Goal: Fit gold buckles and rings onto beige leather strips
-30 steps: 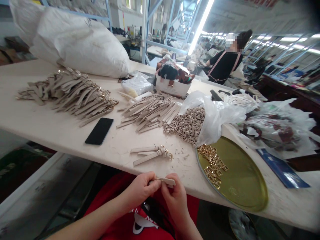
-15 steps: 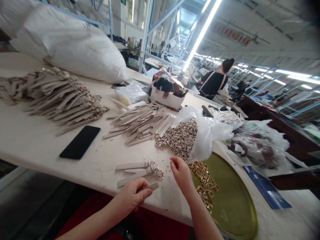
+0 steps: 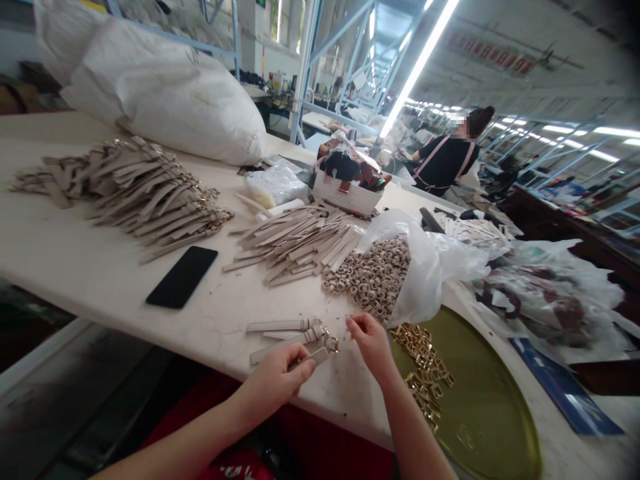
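Note:
My left hand (image 3: 277,380) is closed on a short beige strap (image 3: 314,357) at the table's near edge. Just beyond it lie a few finished straps with gold buckles (image 3: 295,331). My right hand (image 3: 369,338) hovers to the right of them, fingers pinched together near the heap of small beige loops (image 3: 373,277); whether it holds a loop I cannot make out. Gold buckles (image 3: 425,370) lie on a round brass-coloured tray (image 3: 487,413) right of that hand.
A pile of plain beige straps (image 3: 300,243), a larger pile of buckled straps (image 3: 135,190), a black phone (image 3: 183,277), a white plastic bag (image 3: 430,257), a big white sack (image 3: 165,100) and a box (image 3: 347,183) occupy the table. Another person (image 3: 445,157) works far back.
My hands came up from my lap to the table. The right hand let go of the strap and reached toward the loop heap; the left kept the strap and moved it beside the finished ones.

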### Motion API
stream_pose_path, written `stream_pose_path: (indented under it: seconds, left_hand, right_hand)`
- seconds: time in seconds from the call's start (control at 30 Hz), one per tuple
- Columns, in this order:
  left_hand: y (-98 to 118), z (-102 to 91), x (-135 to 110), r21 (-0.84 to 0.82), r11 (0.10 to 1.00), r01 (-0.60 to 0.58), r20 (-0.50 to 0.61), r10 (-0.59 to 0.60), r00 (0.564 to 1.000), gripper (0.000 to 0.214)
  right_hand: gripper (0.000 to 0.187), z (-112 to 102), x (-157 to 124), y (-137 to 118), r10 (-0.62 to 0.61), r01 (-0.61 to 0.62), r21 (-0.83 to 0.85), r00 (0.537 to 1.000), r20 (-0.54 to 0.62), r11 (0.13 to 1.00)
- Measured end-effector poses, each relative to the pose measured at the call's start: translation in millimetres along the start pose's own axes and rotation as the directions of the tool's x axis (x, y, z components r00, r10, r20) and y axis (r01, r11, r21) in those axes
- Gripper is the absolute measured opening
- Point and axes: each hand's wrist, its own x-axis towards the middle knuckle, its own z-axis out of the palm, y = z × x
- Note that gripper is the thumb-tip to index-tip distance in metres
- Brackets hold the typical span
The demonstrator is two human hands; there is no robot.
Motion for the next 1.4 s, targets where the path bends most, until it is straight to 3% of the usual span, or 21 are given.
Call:
stream_pose_path:
  seconds: [0.07, 0.1, 0.17, 0.2, 0.23, 0.33, 0.47, 0.53, 0.63, 0.73, 0.8, 0.93, 1.07, 1.2, 1.33, 1.4]
  left_hand:
    - [3, 1.5, -1, -0.030, 0.999, -0.019, -0.020, 0.019, 1.000, 0.026]
    - [4, 2.7, -1, -0.060, 0.998, -0.026, -0.028, 0.025, 0.999, 0.026]
    - [5, 5.2, -4, -0.138, 0.990, -0.044, -0.040, 0.039, 0.998, 0.027]
    - [5, 6.1, -6, -0.169, 0.984, -0.054, -0.042, 0.047, 0.998, 0.027]
    - [5, 6.7, -8, -0.189, 0.980, -0.059, -0.041, 0.052, 0.998, 0.028]
    - [5, 4.1, -18, -0.145, 0.988, -0.053, -0.046, 0.047, 0.998, 0.027]
    - [3, -8.0, -29, 0.039, 0.999, -0.019, 0.009, 0.019, 1.000, 0.024]
    - [1, -13.5, -32, 0.094, 0.995, -0.023, 0.067, 0.017, 0.998, 0.028]
    - [-1, -14.6, -33, 0.118, 0.993, -0.022, 0.111, 0.009, 0.994, 0.033]
    - [0, -6.7, -32, 0.060, 0.998, -0.029, 0.090, 0.023, 0.996, 0.031]
    - [3, -0.6, -33, 0.026, 0.997, -0.076, 0.052, 0.075, 0.996, 0.029]
    - [11, 3.7, -33, 0.099, 0.985, -0.138, 0.000, 0.138, 0.990, 0.027]
    - [7, 2.1, -31, 0.148, 0.979, -0.140, 0.006, 0.140, 0.990, 0.011]
    - [-1, 1.9, -27, 0.065, 0.985, -0.157, -0.061, 0.161, 0.985, 0.007]
    - [-4, -3.1, -22, -0.028, 0.993, -0.114, 0.011, 0.114, 0.993, 0.013]
    - [-5, -6.2, -19, -0.053, 0.995, -0.078, 0.018, 0.080, 0.997, 0.015]
  right_hand:
    - [0.023, -1, -20, -14, 0.035, -0.044, 0.249, 0.999, 0.040, 0.967]
    - [0.023, 0, -30, -22, 0.059, -0.083, 0.415, 0.996, 0.071, 0.906]
    - [0.024, 4, -48, -38, 0.094, -0.173, 0.694, 0.984, 0.151, 0.699]
    - [0.026, 6, -56, -46, 0.095, -0.205, 0.765, 0.978, 0.186, 0.611]
    - [0.027, 9, -63, -52, 0.086, -0.219, 0.787, 0.974, 0.208, 0.576]
    - [0.025, 14, -75, -63, 0.021, -0.161, 0.740, 0.981, 0.195, 0.653]
    - [0.022, 11, -82, -68, -0.200, 0.122, 0.506, 0.974, 0.104, 0.854]
    - [0.023, 8, -85, -70, -0.300, 0.220, 0.422, 0.945, 0.132, 0.879]
    - [0.023, 5, -89, -72, -0.345, 0.248, 0.414, 0.922, 0.177, 0.876]
    - [0.022, 9, -92, -71, -0.266, 0.157, 0.472, 0.948, 0.174, 0.867]
    - [0.019, 15, -94, -68, -0.128, 0.013, 0.553, 0.977, 0.170, 0.833]
    - [0.021, 29, -95, -63, 0.162, -0.254, 0.756, 0.967, 0.196, 0.603]
    - [0.034, 38, -96, -65, 0.244, -0.360, 0.846, 0.928, 0.282, 0.393]
    - [0.038, 42, -98, -70, 0.276, -0.341, 0.849, 0.930, 0.242, 0.403]
    - [0.025, 44, -98, -68, 0.259, -0.344, 0.803, 0.935, 0.244, 0.487]
    - [0.023, 44, -98, -66, 0.228, -0.331, 0.818, 0.941, 0.250, 0.470]
